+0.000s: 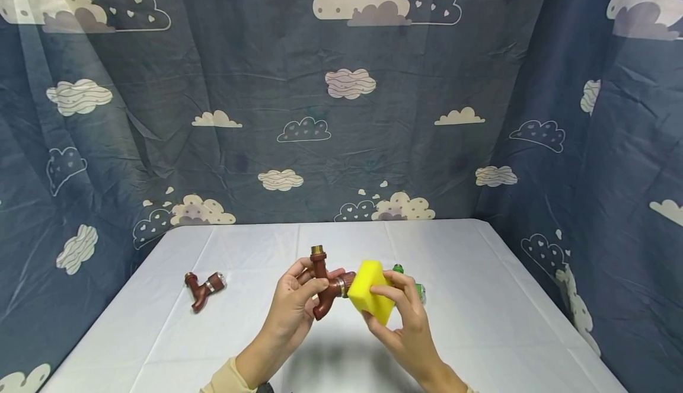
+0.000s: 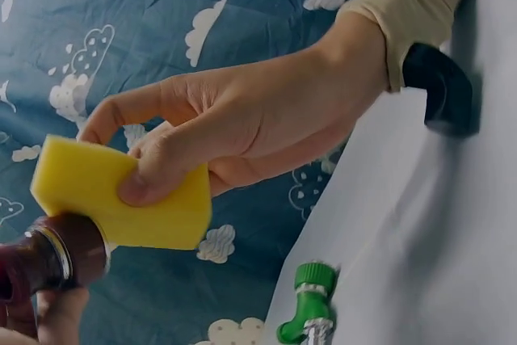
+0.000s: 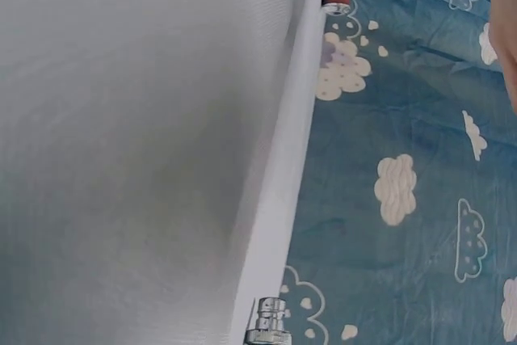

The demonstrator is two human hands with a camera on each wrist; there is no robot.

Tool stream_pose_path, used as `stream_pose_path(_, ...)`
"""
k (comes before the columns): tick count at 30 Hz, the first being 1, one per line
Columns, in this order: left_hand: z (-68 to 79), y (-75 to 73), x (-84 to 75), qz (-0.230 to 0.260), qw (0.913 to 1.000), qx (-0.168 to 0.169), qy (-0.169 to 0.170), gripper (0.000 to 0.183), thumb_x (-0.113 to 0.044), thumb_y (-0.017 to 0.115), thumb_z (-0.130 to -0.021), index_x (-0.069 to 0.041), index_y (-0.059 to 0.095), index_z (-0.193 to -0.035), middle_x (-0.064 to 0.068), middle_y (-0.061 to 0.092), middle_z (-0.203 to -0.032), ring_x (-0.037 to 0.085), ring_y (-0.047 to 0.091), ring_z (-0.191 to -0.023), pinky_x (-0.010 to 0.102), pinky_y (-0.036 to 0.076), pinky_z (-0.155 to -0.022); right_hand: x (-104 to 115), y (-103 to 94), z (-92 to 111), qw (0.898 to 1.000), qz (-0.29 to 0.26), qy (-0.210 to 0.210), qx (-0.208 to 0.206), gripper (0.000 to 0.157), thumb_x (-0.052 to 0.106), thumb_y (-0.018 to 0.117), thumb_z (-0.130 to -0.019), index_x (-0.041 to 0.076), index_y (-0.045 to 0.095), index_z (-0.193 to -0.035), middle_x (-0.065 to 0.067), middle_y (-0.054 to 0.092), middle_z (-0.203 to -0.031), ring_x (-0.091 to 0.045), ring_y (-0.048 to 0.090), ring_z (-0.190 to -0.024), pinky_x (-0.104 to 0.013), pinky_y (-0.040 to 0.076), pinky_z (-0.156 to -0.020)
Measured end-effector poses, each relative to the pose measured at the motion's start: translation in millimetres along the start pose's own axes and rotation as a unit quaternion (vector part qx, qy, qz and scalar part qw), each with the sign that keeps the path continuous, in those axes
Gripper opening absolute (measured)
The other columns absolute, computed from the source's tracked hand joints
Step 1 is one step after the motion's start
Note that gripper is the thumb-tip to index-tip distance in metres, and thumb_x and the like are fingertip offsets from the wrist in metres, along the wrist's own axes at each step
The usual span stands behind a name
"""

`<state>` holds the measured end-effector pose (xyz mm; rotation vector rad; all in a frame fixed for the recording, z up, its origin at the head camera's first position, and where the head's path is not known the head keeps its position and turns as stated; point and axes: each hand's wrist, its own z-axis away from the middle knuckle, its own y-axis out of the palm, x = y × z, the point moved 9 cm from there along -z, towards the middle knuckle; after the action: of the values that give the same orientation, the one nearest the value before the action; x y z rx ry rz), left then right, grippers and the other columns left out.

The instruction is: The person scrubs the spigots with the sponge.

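Observation:
My left hand (image 1: 288,305) holds a dark brown tap (image 1: 329,293) upright between thumb and fingers, its brass-coloured threaded end pointing up. In my right hand (image 1: 407,331) is a yellow sponge (image 1: 369,289), pinched between the thumb and fingers. The sponge meets the ribbed knob of the tap, which points to the right. Seen in the left wrist view, the sponge (image 2: 161,220) lies against the round brown knob (image 2: 84,250), with the right thumb flat on its side. Both hands are above the white table.
A second brown tap (image 1: 200,292) lies on the white table (image 1: 256,251) to the left. Behind my right hand is a green tap (image 1: 420,292), partly hidden. Blue fabric with cloud prints (image 1: 256,85) encloses the table's back and sides.

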<state>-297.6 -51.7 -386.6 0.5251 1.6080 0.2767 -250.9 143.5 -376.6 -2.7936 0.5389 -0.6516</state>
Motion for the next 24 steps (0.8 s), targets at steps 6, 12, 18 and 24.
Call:
stream_pose_path(6,4.3,15.5,2.2,0.039,0.9917,0.123,0.001,0.032,0.005,0.053,-0.099,-0.013,0.056,-0.125,-0.004,0.07,-0.107,0.021,0.071,-0.129,0.027,0.062,-0.103,6,-7.6,-1,0.997,-0.041,-0.046,-0.04,0.038,0.026,0.078,-0.1,-0.002,0.062,-0.12,-0.025,0.056,-0.134,-0.017,0.056,-0.128,-0.014,0.048,-0.112)
stream_pose_path(12,9.3,26.1,1.6,0.057,0.9756,0.212,0.006,0.028,0.003,0.054,-0.105,-0.014,0.061,-0.125,-0.004,0.07,-0.111,0.02,0.071,-0.13,0.031,0.06,-0.11,6,-10.2,-3,0.982,-0.184,-0.035,-0.037,0.035,-0.004,0.07,-0.098,-0.016,0.047,-0.121,-0.016,0.052,-0.143,-0.018,0.055,-0.133,-0.02,0.048,-0.118)
stream_pose_path(18,3.5,18.3,16.5,0.018,0.9824,0.185,-0.019,0.026,0.0,0.066,-0.103,-0.017,0.064,-0.122,-0.004,0.076,-0.113,0.009,0.074,-0.108,0.025,0.061,-0.097,-9,-8.8,1,0.954,-0.28,0.097,-0.033,0.047,-0.024,0.05,-0.093,-0.013,0.037,-0.136,-0.004,0.056,-0.144,-0.012,0.064,-0.126,-0.021,0.058,-0.103)
stream_pose_path(24,0.7,12.4,25.8,-0.002,0.986,0.163,-0.036,0.024,-0.002,0.071,-0.1,-0.018,0.071,-0.119,-0.004,0.075,-0.115,0.009,0.073,-0.11,0.027,0.064,-0.098,-27,0.8,5,0.907,-0.342,0.245,-0.004,0.042,-0.005,0.042,-0.107,0.016,0.042,-0.144,0.002,0.062,-0.132,-0.01,0.069,-0.112,-0.025,0.064,-0.091)
